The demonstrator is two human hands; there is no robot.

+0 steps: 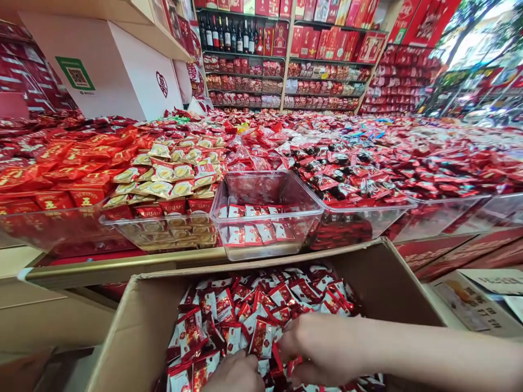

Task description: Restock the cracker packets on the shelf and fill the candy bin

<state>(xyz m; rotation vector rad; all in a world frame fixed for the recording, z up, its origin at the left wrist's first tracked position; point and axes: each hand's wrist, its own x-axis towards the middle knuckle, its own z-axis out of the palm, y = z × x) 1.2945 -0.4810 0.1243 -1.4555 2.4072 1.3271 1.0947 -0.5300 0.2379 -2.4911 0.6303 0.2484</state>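
An open cardboard box (151,310) stands in front of me, with a heap of small red-and-white candy packets (229,305) inside. My right hand (321,348) reaches in from the right, its fingers curled around a few packets. Low in the box, at the bottom edge of the view, my left hand (237,374) has its fingers bent down among the packets. Its fingertips are hidden, so what they grip does not show. Just beyond the box sits a clear plastic bin (267,247), partly filled with neat rows of similar red-and-white packets.
Full bins flank the clear one: gold durian packets (163,174) and red packets (81,169) to the left, dark-and-red packets (343,169) to the right. A gold-edged counter (122,272) runs behind the box. A printed carton (469,302) lies at right. Stocked shelves (286,65) stand behind.
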